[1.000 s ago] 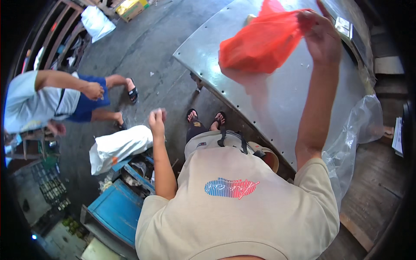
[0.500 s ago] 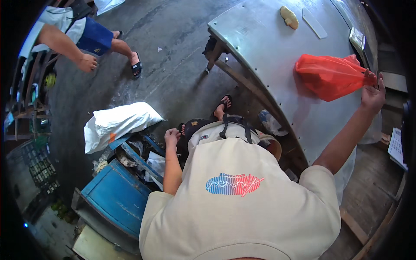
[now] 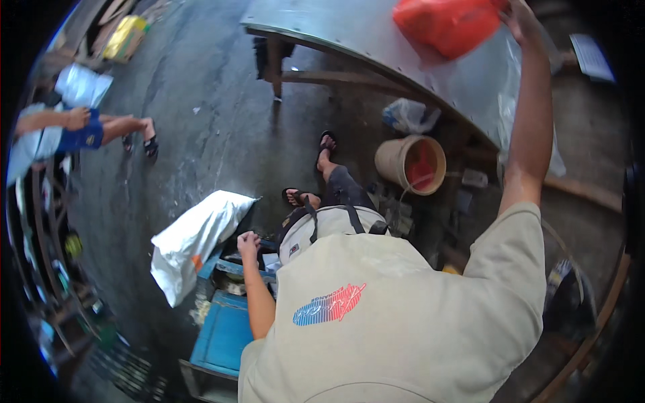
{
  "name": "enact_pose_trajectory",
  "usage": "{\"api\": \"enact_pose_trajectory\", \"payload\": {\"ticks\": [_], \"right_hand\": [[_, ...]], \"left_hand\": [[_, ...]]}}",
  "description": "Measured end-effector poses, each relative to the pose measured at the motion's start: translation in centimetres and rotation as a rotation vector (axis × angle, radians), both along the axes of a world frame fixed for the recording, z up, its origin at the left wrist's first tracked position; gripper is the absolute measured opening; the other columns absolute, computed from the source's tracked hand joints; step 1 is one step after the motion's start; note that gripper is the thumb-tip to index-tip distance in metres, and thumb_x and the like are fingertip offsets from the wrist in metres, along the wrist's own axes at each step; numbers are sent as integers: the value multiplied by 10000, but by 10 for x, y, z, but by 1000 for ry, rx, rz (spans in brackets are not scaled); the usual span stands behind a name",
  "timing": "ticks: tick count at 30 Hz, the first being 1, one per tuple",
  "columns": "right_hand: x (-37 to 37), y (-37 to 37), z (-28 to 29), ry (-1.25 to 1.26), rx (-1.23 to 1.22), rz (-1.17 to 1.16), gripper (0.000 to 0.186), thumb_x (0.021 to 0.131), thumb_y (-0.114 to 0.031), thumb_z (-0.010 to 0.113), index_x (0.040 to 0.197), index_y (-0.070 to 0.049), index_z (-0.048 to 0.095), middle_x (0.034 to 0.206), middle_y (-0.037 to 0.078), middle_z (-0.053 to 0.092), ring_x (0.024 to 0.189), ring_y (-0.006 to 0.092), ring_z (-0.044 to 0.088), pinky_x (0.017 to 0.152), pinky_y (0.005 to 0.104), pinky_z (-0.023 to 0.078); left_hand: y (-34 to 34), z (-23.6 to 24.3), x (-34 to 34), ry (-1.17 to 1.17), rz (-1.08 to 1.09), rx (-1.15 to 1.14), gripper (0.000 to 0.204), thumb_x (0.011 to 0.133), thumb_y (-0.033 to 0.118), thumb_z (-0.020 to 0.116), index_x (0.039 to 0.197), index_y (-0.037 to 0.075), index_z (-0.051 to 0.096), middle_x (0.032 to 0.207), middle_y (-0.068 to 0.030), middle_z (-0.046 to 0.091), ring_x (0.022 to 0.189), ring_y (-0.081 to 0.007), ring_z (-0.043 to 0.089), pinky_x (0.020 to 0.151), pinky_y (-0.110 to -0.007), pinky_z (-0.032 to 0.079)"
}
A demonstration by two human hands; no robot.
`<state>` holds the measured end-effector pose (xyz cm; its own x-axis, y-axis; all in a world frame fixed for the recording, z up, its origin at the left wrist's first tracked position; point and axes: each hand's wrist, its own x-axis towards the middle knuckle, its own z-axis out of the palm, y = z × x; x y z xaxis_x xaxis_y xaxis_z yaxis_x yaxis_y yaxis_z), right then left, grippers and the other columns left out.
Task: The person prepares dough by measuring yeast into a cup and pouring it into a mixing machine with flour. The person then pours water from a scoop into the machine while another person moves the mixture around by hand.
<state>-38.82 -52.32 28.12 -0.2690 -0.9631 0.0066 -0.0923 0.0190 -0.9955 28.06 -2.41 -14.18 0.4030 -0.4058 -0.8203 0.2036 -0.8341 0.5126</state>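
Right hand (image 3: 519, 19) raised, clamped on red bag (image 3: 447, 25) lying leftward over metal table (image 3: 376, 33) — left hand (image 3: 248, 243) fisted, empty, well apart.

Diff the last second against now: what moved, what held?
The right hand carried the red plastic bag from up in the air down onto the metal table, grip unchanged. The left hand dropped, loosely closed and empty, to beside the white sack. The sack and blue crate stayed put.

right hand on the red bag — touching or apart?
Touching. The head view shows the right hand gripping the upper edge of the red plastic bag, with no gap, above the metal table.
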Motion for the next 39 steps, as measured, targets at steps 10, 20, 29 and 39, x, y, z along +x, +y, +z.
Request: {"api": "enact_pose_trajectory", "payload": {"ticks": [10,20,29,39], "right_hand": [[99,196,-70,372,-303,-414,386,918,-264,514,1197,1,483,1044,114,614,955,199,596,840,321,462],[231,379,-374,534,625,417,255,810,-144,605,1026,-8,601,845,107,631,758,173,591,683,318,482],[265,214,-418,796,798,727,323,795,-241,600,1041,-33,598,979,158,640,898,249,627,775,366,490],[587,116,-460,938,513,1273,290,793,-240,583,958,-2,605,732,114,616,616,183,600,558,341,485]], "left_hand": [[-74,23,-6,39,-223,3,258,894,260,557,1058,70,501,874,-59,624,656,-107,589,547,-208,435],[-214,54,-83,-159,-311,-581,185,817,172,638,761,0,605,668,-51,585,650,-117,538,602,-288,453],[-148,4,-4,-303,60,-587,173,831,163,629,843,-3,581,726,-53,612,621,-97,551,573,-253,440],[-72,21,213,-144,962,-393,254,848,155,610,1044,57,481,842,-71,585,640,-131,571,538,-224,448]]}}
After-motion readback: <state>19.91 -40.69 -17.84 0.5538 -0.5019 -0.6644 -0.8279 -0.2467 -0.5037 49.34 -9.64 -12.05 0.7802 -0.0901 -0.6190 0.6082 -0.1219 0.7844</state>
